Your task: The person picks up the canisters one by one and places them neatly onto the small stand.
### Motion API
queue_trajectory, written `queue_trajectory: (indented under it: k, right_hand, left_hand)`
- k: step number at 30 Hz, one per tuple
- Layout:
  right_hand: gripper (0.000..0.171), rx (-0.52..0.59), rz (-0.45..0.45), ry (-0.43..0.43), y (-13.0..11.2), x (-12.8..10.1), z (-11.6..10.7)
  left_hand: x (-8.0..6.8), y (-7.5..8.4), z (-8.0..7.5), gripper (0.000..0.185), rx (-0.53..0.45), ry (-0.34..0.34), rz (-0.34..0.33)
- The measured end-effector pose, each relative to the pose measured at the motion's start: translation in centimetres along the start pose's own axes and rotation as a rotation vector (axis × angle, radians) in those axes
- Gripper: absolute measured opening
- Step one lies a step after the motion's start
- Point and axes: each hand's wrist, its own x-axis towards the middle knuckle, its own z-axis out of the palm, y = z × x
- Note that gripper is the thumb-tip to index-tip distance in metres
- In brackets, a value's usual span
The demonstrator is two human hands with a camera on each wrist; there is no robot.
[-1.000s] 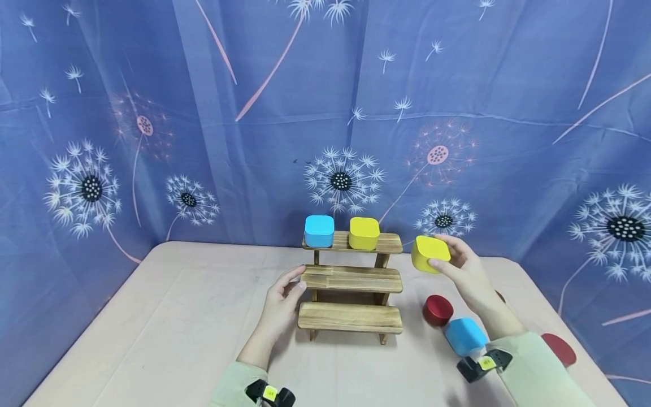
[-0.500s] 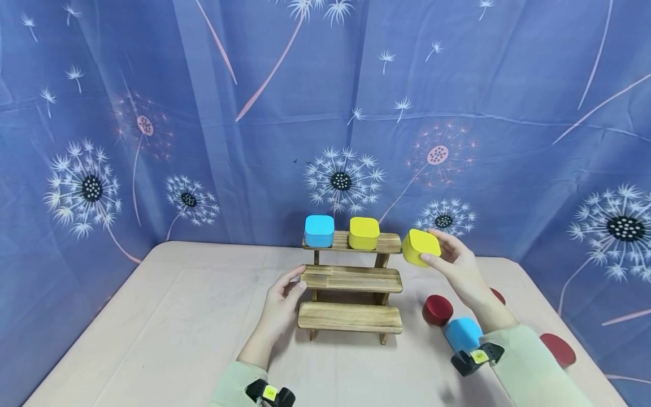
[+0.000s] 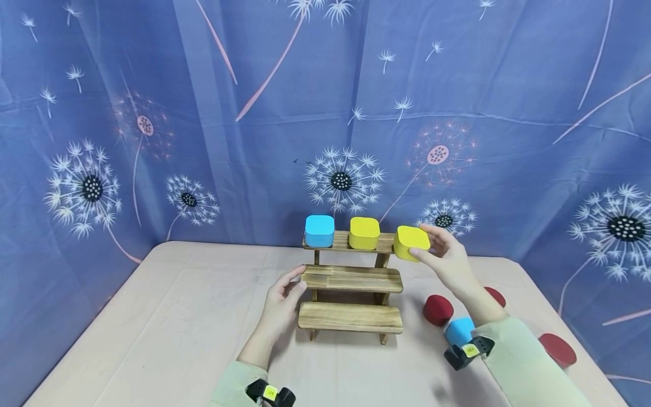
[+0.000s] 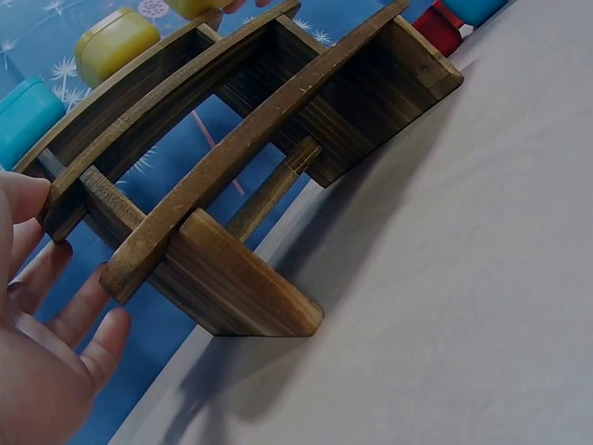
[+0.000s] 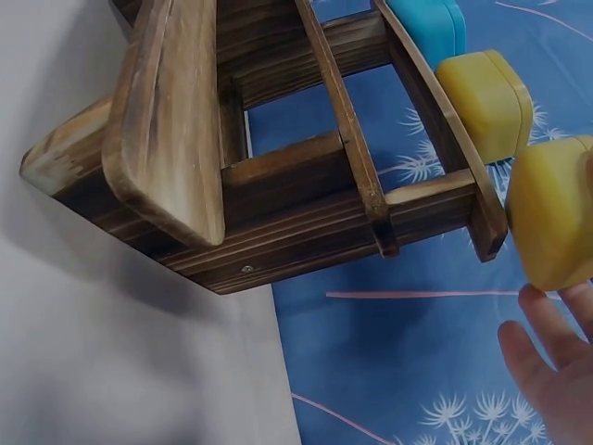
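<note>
A three-step wooden stand [image 3: 351, 278] sits on the table. On its top step rest a blue box [image 3: 319, 230] and a yellow box [image 3: 364, 233]. My right hand [image 3: 441, 259] grips a second yellow box [image 3: 411, 242] just off the top step's right end; the right wrist view shows this yellow box [image 5: 554, 211] beside the step's end, above my fingers [image 5: 547, 362]. My left hand [image 3: 282, 298] rests with fingers against the left end of the middle step; in the left wrist view its fingers [image 4: 56, 306] lie straight beside the stand [image 4: 241, 158].
On the table right of the stand lie a red round box [image 3: 438, 309], a blue box [image 3: 459, 330] partly behind my right wrist, and two more red round pieces [image 3: 558, 349] [image 3: 494, 295]. A blue dandelion-print curtain [image 3: 203, 113] hangs behind the table [image 3: 168, 328].
My right hand has carried the yellow box left and slightly up, from beside the stand to the right end of the top step. The left hand has stayed put.
</note>
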Motion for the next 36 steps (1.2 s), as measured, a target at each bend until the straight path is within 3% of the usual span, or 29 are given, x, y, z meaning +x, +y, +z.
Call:
queue_trajectory:
  k: [22,36]
  right_hand:
    - [0.059,-0.07,0.023,-0.03,0.1,1.9,1.3]
    - [0.058,-0.008,0.043,-0.053,-0.4,2.2,2.1]
  left_hand:
    - [0.0,0.0,0.0,0.038,0.017,0.004,-0.005]
    - [0.0,0.1,0.0,0.037,0.004,-0.004,-0.003]
